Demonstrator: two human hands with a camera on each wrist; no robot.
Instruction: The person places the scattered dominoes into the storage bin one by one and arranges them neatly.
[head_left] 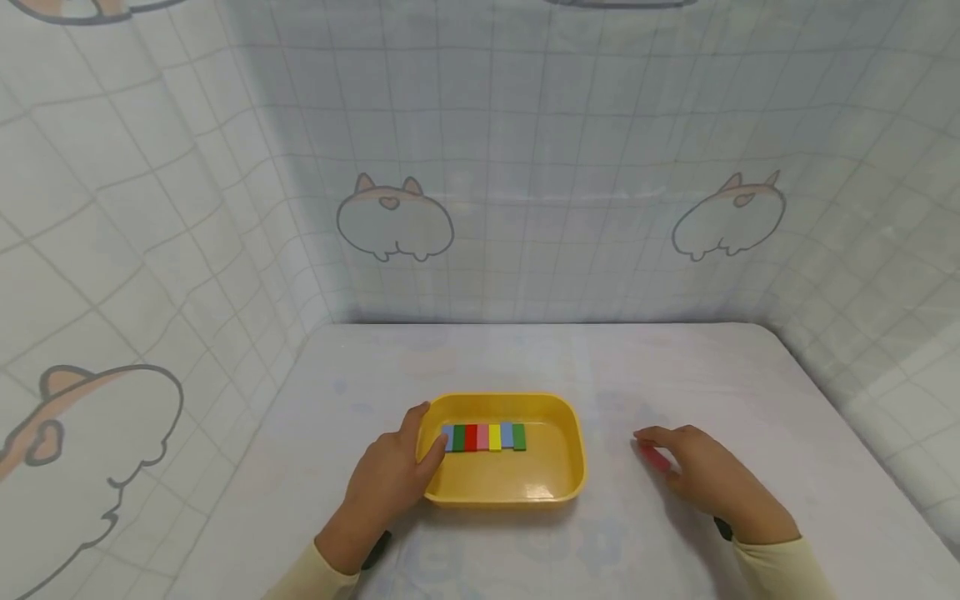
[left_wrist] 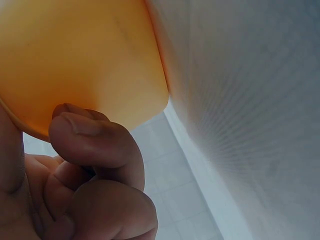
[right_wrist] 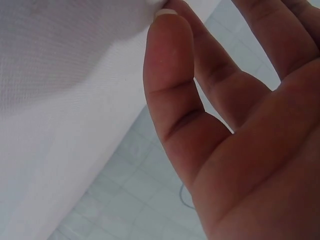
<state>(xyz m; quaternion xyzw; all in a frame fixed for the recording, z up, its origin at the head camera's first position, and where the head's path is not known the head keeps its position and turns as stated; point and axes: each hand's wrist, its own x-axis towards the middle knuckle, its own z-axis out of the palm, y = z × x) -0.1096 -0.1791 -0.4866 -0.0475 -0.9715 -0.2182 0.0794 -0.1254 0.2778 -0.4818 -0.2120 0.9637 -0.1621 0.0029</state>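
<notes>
A yellow tray (head_left: 498, 502) stands on the table, holding a side-by-side row of thin coloured blocks (head_left: 482, 437) in blue, green, red, pink and yellow. My left hand (head_left: 386, 471) grips its left wall, thumb over the rim inside. The left wrist view shows curled fingers (left_wrist: 95, 140) against the outside of the tray (left_wrist: 120, 60). To the right of the tray, a pinkish-red block (head_left: 655, 457) is on the table between the thumb and fingertips of my right hand (head_left: 705, 471), which pinches it by its ends. The right wrist view shows the thumb (right_wrist: 170, 60) but hides the block.
The table (head_left: 525, 358) has a pale patterned cover. Light grid-patterned curtains (head_left: 525, 208) with animal drawings enclose it at the back and both sides. A strip of table lies between the tray and my right hand.
</notes>
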